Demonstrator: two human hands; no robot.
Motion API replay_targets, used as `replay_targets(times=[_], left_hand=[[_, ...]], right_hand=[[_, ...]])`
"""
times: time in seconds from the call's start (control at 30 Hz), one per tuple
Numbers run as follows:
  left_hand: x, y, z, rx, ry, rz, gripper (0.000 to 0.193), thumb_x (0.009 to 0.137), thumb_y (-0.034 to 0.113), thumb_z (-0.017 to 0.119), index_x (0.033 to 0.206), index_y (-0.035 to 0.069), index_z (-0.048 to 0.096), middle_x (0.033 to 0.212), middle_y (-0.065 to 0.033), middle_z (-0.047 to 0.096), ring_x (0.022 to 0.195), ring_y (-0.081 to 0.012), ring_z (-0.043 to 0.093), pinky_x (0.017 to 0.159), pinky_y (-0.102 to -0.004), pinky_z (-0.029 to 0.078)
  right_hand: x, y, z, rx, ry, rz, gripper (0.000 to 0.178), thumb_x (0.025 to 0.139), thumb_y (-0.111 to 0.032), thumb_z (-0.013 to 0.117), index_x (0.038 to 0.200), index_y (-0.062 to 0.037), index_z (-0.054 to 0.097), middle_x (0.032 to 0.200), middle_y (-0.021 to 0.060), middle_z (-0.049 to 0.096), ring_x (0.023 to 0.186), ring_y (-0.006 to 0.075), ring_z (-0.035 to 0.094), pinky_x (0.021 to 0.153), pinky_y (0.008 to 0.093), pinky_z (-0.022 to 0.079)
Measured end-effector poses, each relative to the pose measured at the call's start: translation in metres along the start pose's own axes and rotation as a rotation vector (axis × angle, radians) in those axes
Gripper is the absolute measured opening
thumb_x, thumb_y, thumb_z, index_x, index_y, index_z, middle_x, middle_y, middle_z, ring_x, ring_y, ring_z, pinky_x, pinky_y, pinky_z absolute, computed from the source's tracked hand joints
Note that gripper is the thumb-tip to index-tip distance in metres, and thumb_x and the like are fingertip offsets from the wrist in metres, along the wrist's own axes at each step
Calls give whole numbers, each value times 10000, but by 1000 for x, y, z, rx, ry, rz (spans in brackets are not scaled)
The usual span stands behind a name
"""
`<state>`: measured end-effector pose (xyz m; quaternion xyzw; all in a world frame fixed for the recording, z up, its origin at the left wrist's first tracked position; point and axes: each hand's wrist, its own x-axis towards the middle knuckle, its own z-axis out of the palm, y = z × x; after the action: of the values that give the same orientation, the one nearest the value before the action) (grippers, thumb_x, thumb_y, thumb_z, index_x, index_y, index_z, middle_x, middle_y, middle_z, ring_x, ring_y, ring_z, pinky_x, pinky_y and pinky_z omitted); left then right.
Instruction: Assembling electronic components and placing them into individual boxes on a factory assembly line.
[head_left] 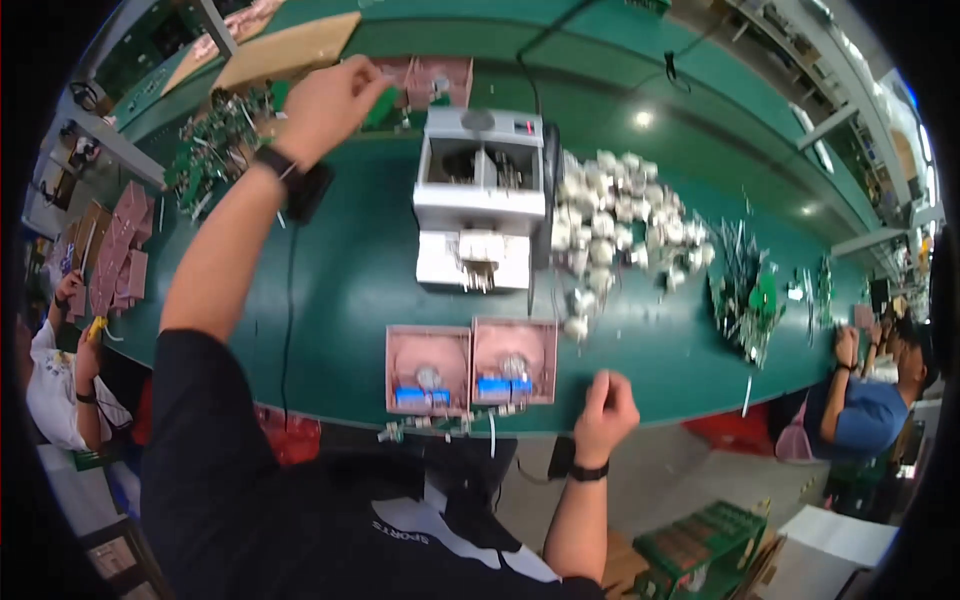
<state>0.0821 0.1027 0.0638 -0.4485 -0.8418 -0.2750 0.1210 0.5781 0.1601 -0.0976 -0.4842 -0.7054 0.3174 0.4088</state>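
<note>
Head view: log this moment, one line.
left hand: near far pink boxes, grip unclear | right hand: right of near pink boxes, fingers curled | grey machine: between near and far boxes

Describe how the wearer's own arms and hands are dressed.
The left hand and right hand are bare, without gloves. A dark band circles the left wrist, and a narrow black band the right. The black short sleeve leaves the left forearm uncovered.

Trays [430,355] are pink, their blocks [505,385] blue, the machine [482,208] grey-white, the tabletop [350,260] green.
</note>
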Motion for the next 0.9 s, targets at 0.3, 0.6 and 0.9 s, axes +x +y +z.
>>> replay_targets(times=[0.3,0.6,0.9], left_hand=[[-267,139,-36,-129,-505,100,397,967,421,717,750,90,748,679,-89,711,629,-338,689,569,-445,527],[-272,162,-13,2,-369,143,370,974,406,716,771,98,747,656,-87,699,601,-319,683,557,-432,521],[-276,73,-32,-284,46,-294,259,981,251,765,891,17,700,666,-74,683,548,-122,594,541,-309,460]], right_hand=[[-9,-36,4,16,-366,-170,176,1016,-169,664,1036,-11,737,855,151,726,765,293,687,709,382,533],[-15,-51,-4,-66,-419,-233,206,1000,-166,696,1094,15,728,830,138,694,681,227,642,632,340,496],[-33,-123,20,-216,-240,-591,168,896,-221,817,891,-83,721,746,91,623,643,275,640,567,415,491]])
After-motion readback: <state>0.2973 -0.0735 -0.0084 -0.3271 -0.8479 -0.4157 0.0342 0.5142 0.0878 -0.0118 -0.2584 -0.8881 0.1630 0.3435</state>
